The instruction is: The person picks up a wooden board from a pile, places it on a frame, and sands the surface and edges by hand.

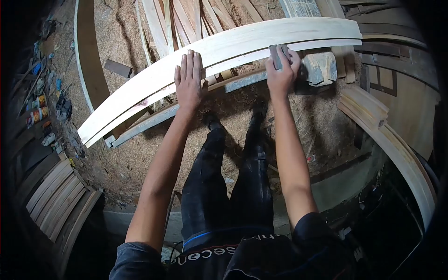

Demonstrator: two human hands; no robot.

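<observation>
Both hands are up on the long curved plank (pixel 224 49), which is the pale arched board running across the upper middle of the shot and propped above a sawdust floor (pixel 140 154). Left hand (pixel 188 81) is just pressed flat on the plank's near edge, fingers spread and straight, not gripping anything. Right hand (pixel 282 70) sits further along the plank toward its higher end, curled tight around a small grey sanding block (pixel 278 55) that's pushed against the plank's face. Right past that hand, touching the underside of the plank, there's a chunky wooden block (pixel 321 67). Under the plank runs a grey rail (pixel 196 100), roughly following the same line. Behind the plank is a messy pile of thin wood strips (pixel 177 21). Well off past the plank's low end there's a row of little paint cans (pixel 37 109).
</observation>
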